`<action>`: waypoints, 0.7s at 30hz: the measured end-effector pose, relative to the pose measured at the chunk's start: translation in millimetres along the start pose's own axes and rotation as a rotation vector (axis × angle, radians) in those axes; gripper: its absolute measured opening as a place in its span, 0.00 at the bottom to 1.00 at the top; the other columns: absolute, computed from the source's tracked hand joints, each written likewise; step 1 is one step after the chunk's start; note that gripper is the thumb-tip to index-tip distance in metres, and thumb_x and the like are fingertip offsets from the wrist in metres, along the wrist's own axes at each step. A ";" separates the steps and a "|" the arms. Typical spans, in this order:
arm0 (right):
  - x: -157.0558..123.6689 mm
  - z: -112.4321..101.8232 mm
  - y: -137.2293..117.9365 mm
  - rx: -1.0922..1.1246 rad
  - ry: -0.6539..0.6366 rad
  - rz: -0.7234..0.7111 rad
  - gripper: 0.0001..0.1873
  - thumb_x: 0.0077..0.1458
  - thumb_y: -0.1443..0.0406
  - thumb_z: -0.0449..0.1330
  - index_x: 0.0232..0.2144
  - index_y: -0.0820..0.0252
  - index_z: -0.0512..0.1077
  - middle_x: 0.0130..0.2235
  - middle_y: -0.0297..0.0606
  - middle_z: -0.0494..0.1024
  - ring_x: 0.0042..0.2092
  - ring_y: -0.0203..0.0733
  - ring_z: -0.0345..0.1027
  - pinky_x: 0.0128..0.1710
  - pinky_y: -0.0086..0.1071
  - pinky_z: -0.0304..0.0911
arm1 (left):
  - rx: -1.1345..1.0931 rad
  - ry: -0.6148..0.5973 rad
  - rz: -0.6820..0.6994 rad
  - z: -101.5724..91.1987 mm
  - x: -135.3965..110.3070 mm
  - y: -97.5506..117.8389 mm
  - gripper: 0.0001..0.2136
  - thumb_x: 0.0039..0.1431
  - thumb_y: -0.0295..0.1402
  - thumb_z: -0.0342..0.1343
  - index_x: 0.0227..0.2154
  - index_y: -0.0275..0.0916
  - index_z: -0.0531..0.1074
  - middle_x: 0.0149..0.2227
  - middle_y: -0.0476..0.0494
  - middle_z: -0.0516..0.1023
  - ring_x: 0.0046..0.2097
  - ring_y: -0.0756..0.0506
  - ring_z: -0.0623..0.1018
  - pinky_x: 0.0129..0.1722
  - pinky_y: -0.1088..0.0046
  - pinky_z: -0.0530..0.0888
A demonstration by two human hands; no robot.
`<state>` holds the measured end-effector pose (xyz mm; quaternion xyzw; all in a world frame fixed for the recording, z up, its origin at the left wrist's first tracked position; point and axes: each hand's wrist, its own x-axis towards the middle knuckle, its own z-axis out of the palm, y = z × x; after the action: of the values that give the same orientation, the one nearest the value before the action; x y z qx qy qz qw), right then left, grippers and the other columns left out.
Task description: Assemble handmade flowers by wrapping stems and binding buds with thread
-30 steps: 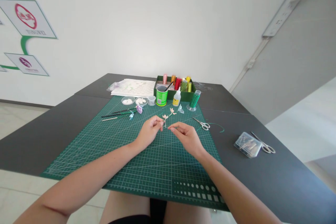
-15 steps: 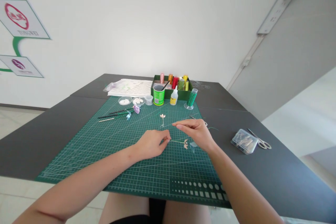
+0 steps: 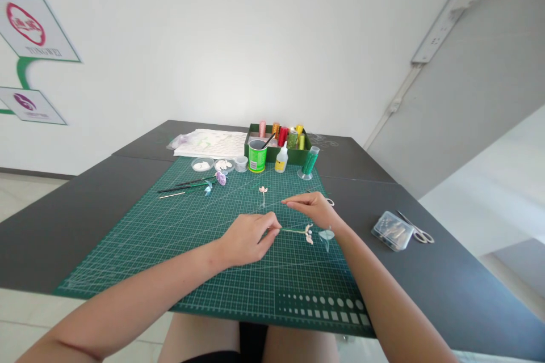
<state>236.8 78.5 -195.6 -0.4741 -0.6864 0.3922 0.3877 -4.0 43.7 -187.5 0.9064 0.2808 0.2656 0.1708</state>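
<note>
My left hand point(image 3: 251, 238) is closed in a pinch on the thin green stem of a small flower point(image 3: 309, 233), whose pale petals point right. Beyond it, my right hand point(image 3: 313, 207) has thumb and fingers pressed together. A fine strand, apparently thread, shows at its fingertips; its full course is too thin to follow. Another pale pink flower point(image 3: 263, 190) lies on the green cutting mat point(image 3: 204, 283) ahead of both hands. Pale blue translucent leaves point(image 3: 326, 236) lie beside my right wrist.
Behind stand a green can point(image 3: 257, 157), a glue bottle point(image 3: 281, 159), a green thread spool point(image 3: 310, 162) and a box of spools point(image 3: 276, 154). A purple flower point(image 3: 220, 178) lies left. Scissors point(image 3: 421, 235) and a clear plastic case point(image 3: 392, 231) lie right.
My left hand has shifted slightly right and nearer me with the flower, whose head has turned to show more of its petals. My right hand stays pinched, slightly lower.
</note>
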 end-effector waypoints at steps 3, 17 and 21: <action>2.8 0.9 8.3 -0.003 -0.095 0.022 0.20 0.50 0.50 0.68 0.37 0.58 0.85 0.39 0.46 0.86 0.42 0.53 0.80 0.43 0.42 0.73 | -0.045 0.064 -0.028 -3.9 -0.3 -0.4 0.03 0.67 0.33 0.49 0.37 0.41 0.66 0.32 0.49 0.80 0.33 0.46 0.79 0.33 0.72 0.69; -3.4 -4.0 2.5 0.015 -0.147 0.124 0.22 0.53 0.50 0.66 0.39 0.60 0.84 0.17 0.29 0.66 0.22 0.32 0.51 0.22 0.29 0.49 | -0.525 0.320 -0.305 -0.7 11.5 -22.5 0.11 0.65 0.41 0.54 0.33 0.38 0.71 0.24 0.53 0.69 0.25 0.51 0.65 0.27 0.75 0.61; -2.8 -20.2 10.2 0.216 -0.062 0.222 0.27 0.48 0.46 0.68 0.37 0.65 0.82 0.15 0.23 0.54 0.20 0.29 0.43 0.20 0.28 0.39 | -0.714 0.458 -0.336 -5.7 19.1 -35.1 0.13 0.61 0.43 0.58 0.30 0.38 0.70 0.21 0.55 0.64 0.25 0.52 0.63 0.27 0.76 0.61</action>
<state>259.2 81.8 -197.3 -0.4900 -0.5953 0.5188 0.3692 -8.6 83.6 -191.7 0.6504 0.3452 0.5081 0.4468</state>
